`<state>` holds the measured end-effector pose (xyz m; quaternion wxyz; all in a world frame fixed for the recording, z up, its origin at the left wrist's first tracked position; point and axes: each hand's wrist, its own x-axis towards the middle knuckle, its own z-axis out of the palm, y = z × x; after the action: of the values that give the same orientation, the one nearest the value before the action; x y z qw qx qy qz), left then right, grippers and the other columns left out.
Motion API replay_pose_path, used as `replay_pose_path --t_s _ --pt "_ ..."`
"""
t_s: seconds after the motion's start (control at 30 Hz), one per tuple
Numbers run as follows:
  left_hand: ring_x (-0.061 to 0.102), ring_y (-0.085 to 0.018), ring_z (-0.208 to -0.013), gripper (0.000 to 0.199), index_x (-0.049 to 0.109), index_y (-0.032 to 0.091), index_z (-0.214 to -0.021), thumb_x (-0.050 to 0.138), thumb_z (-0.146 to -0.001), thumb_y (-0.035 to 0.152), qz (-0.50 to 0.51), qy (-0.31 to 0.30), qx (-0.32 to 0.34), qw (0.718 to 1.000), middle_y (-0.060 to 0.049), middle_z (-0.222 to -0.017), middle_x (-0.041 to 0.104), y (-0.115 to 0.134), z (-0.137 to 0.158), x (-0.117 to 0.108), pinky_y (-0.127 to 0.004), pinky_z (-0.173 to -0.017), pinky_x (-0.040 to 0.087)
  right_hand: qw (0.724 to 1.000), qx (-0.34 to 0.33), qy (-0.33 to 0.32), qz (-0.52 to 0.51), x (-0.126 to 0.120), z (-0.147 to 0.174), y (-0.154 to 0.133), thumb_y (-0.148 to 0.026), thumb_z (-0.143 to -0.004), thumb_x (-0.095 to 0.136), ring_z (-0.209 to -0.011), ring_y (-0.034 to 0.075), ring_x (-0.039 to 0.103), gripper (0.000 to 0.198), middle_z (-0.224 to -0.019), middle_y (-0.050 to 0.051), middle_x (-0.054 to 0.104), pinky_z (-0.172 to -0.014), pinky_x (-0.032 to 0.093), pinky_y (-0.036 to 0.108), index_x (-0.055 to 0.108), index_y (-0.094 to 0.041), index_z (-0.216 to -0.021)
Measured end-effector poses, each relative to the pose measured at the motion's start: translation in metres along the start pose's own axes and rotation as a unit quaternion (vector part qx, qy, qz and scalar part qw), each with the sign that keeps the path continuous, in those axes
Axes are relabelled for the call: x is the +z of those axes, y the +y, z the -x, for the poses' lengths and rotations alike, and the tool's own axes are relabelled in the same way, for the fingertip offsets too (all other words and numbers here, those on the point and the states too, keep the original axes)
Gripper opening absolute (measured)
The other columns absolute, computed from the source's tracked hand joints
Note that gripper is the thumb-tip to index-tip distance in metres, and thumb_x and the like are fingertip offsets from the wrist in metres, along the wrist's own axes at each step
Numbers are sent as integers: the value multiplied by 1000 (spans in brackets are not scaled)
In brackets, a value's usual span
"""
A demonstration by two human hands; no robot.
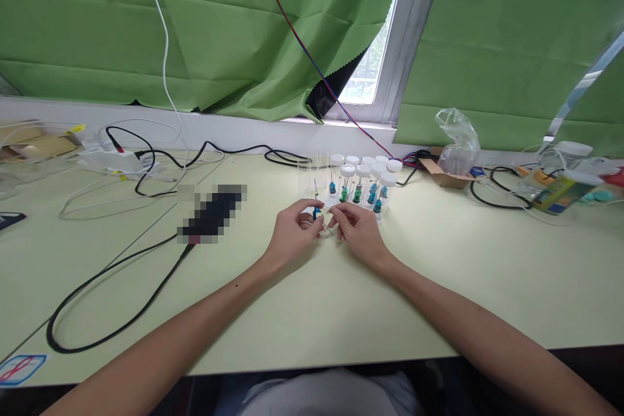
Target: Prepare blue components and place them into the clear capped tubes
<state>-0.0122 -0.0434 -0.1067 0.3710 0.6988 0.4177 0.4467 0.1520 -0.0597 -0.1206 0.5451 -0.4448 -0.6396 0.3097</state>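
Note:
My left hand (297, 229) is closed in a pinch around a small blue piece (316, 213) with a thin dark stem standing up from it. Close beside it, my right hand (355, 229) also pinches, its fingertips nearly meeting the left ones. A thin pale strand shows between and below the fingertips, but what exactly the right fingers grip is too small to make out. Just behind both hands stand several clear tubes with white caps (363, 171), holding blue and green pieces (344, 195) with thin stems. Uncapped clear tubes (306, 177) stand at their left.
A pixelated dark device (212, 211) with a black cable (117, 333) lies to the left. A white power strip (112, 160) sits at the back left. At the right are a cardboard box (446, 174) with a plastic bag (458, 140) and a tilted yellow-green canister (565, 192).

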Motion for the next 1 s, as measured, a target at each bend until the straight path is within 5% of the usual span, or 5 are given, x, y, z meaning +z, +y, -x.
replay_pose_path --t_s 0.37,0.7,1.0 --pt "62 -16 -57 29 65 17 -105 63 -80 33 -13 -1 11 1000 -1 -66 63 -2 0 0 -27 -59 49 999 -11 -6 29 0 0 0 -37 -93 51 -50 12 52 25 -68 1 63 -52 43 25 66 -18 -87" --pt "64 -16 -58 29 64 18 -104 63 -79 33 -17 -36 7 999 1 -65 58 -9 -2 2 -27 -61 49 973 -31 3 227 -7 -8 11 -23 -91 50 -57 13 51 26 -60 0 61 -59 36 25 64 -17 -69" --pt "57 -14 -55 29 65 17 -102 63 -78 32 -46 -38 -2 998 0 -64 59 -12 -3 3 -26 -58 49 948 -11 -38 315 -8 -9 15 -19 -90 52 -60 14 53 20 -67 2 66 -61 34 25 69 -16 -81"
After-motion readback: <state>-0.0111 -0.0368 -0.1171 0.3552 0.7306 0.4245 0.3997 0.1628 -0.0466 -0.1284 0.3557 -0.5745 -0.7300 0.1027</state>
